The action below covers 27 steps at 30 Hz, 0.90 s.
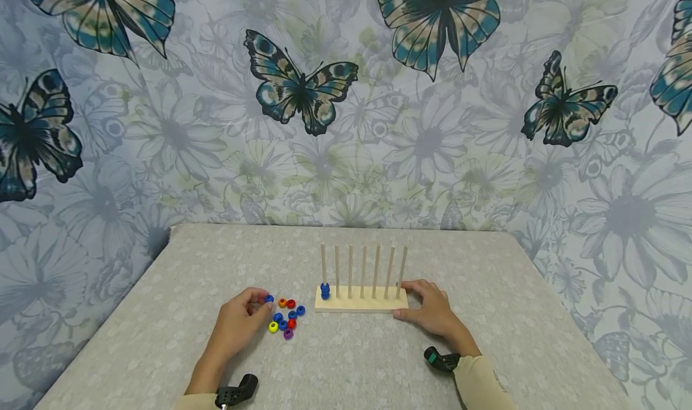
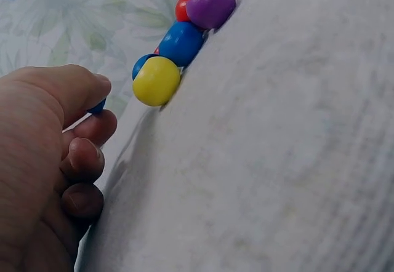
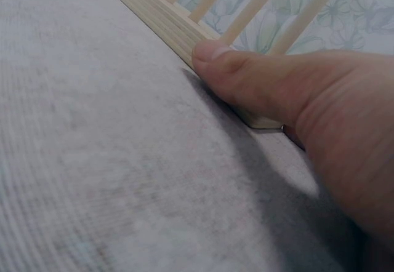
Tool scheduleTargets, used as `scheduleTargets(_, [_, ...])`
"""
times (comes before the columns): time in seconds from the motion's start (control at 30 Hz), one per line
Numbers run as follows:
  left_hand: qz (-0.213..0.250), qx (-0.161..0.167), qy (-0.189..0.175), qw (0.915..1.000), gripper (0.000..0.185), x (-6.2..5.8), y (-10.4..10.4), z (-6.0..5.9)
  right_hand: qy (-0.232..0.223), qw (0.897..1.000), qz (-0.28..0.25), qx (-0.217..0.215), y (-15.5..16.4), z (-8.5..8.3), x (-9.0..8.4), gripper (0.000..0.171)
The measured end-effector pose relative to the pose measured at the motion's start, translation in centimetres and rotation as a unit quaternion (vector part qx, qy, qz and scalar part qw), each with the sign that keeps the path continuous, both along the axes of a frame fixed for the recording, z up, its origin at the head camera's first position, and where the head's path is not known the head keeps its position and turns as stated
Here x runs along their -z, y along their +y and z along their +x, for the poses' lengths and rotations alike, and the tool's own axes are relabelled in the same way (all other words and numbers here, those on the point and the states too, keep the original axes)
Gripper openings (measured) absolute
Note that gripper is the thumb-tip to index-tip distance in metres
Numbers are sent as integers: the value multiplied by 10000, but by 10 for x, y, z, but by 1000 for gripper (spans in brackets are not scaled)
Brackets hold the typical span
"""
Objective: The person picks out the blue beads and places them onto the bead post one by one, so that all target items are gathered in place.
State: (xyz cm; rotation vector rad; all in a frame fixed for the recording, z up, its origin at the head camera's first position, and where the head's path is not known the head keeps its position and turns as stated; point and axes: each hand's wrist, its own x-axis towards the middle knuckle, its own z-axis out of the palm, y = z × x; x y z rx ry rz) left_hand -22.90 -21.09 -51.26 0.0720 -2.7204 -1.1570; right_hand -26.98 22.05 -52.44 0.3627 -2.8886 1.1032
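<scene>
Peg rack: blue beads on leftmost peg; right hand grips its right end. Left hand pinches a blue bead. Worktop cloth-covered; butterfly-patterned backdrop behind.

The pegged rack looks like pale wood, smooth and matt. Nearer the tabletop's left edge than its right, loose beads shine like glossy plastic. Matt, textured cloth covers the tabletop.

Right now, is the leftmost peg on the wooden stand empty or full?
Partly filled: blue beads sit around the foot of the leftmost peg, and the peg above them is bare.
</scene>
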Motion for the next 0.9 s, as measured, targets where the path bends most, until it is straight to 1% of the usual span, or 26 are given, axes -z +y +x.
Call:
scheduleTargets(0.3, [100,-350,308,9989,23,-3,3,2,10,10000,39,45,0,0,1,73])
scheduleTargets(0.37, [119,-454,470,9978,22,-3,4,3,11,10000,26,29,0,-1,1,73])
scheduleTargets(0.5, [188,-617,934,9935,21,-7,7,3,35,10000,10,-9,1,-1,1,73])
scheduleTargets(0.6, [212,-607,1179,9909,22,-10,9,2,71,10000,8,-14,1,-2,1,73])
scheduleTargets(0.9, [226,-536,1420,9882,23,-18,13,2,75,10000,29,-32,3,-2,2,72])
